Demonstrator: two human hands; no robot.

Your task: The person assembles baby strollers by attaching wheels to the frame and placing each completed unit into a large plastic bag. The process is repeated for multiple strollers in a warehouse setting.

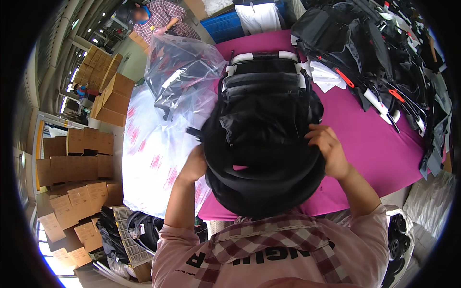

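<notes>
A black stroller lies on the pink-covered table in front of me, its rounded canopy toward my body. White padding wraps the far end of its frame. At the canopy's left side my left hand presses in, its fingers mostly hidden against the black fabric. My right hand is at the right rim, fingers bent and gripping the fabric edge. Just left of the stroller, a clear plastic bag covers another dark, folded item.
White plastic sheets with red print spread over the table's left side. Black stroller parts pile up at the back right, beside white papers. Cardboard boxes stack on the left. A co-worker stands behind the bag, near a blue bin.
</notes>
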